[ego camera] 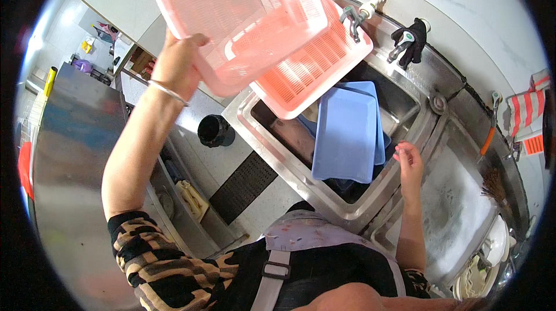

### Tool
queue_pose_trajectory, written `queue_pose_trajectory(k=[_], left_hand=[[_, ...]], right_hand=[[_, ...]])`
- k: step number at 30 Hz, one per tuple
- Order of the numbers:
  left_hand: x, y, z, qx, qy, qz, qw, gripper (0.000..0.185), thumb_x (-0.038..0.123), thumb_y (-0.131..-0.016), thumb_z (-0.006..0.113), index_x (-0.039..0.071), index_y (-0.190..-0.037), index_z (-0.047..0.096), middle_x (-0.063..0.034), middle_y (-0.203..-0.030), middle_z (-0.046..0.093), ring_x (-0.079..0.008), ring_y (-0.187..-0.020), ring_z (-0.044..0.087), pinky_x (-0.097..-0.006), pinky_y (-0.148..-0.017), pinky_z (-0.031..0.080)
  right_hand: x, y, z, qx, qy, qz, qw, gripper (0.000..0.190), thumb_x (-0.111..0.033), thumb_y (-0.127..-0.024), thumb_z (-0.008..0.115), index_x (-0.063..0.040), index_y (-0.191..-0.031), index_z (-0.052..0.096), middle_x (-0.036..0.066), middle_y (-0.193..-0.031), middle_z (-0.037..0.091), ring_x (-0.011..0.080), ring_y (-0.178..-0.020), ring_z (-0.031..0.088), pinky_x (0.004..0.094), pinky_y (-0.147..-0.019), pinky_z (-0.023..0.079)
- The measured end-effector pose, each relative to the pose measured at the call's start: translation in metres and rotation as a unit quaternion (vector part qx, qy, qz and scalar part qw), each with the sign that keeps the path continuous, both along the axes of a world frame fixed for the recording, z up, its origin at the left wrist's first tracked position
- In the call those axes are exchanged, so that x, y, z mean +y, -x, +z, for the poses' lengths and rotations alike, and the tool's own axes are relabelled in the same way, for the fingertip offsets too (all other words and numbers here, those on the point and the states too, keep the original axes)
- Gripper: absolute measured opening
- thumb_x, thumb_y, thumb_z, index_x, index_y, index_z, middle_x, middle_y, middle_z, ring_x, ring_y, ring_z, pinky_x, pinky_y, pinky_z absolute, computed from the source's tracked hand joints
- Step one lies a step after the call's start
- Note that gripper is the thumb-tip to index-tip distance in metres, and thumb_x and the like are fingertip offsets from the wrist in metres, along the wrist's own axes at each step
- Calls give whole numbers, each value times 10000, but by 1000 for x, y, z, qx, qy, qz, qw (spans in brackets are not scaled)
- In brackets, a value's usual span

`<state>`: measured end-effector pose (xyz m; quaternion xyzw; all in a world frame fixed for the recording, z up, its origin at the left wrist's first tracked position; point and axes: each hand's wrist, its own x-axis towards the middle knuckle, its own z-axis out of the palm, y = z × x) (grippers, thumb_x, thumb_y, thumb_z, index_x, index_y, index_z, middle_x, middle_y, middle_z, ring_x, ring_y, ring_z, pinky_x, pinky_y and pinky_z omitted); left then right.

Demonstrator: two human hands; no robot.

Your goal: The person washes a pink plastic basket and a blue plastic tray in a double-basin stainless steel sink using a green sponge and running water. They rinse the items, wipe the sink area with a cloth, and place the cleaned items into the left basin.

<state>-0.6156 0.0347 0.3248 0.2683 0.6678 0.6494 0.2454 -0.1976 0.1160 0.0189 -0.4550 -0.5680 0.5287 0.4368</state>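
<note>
My left hand (180, 61) grips the near left corner of a pink plastic basket (226, 11), raised and tilted at the upper left. Partly behind it, a second pink slotted basket (304, 76) lies across the far left corner of a steel sink (299, 189), beneath a tap. Blue plastic trays (345, 132) rest one over another in that basin, right of the pink basket. My right hand (408, 159) hovers over the basin's right edge, near the trays, its fingers curled; whether it holds anything small is not clear.
Two wall taps (358, 17) stand behind the sink, black gloves (417, 41) hanging on one. The right basin holds foamy water (451, 193), with stacked dishes (482, 267) at its near right. A black bin (215, 130) and a dark floor grate (243, 187) are at left, beside a steel counter (82, 180).
</note>
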Motion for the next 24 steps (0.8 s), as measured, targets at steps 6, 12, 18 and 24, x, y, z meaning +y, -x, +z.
queue_pose_trajectory(k=[6,12,18,24], left_hand=[[44,-11,-119,-80,-113,-39,990,654,-106,-934,525,76,-1510,272,-152,-1436,477,-272,-1284,512,-415,-1088,455],[42,32,-198,-60,144,1,988,170,110,-929,662,-19,-1038,681,-107,-944,679,-199,-785,624,-359,-632,516],[22,53,-266,3,46,-8,999,588,-14,-922,644,48,-1430,355,-116,-1356,549,-253,-1224,564,-411,-1044,479],[44,57,-283,-13,53,19,998,722,-37,-926,593,95,-1513,194,-148,-1500,399,-274,-1352,458,-436,-1135,399]], right_hand=[[-10,-14,-1,-3,7,-3,1000,150,-129,-1037,586,-23,-1091,677,57,-1141,643,129,-964,634,297,-862,573],[-35,-67,-25,-1,34,-30,999,143,-140,-1033,610,-36,-1104,678,31,-1107,676,131,-999,650,299,-894,542],[-113,-94,-35,-229,-285,77,928,171,-146,-978,623,-77,-1128,668,77,-1154,689,259,-1121,665,418,-1000,511],[-131,-37,-56,-275,-403,283,826,267,-195,-957,599,-115,-1204,663,97,-1284,659,286,-1301,552,489,-1142,380]])
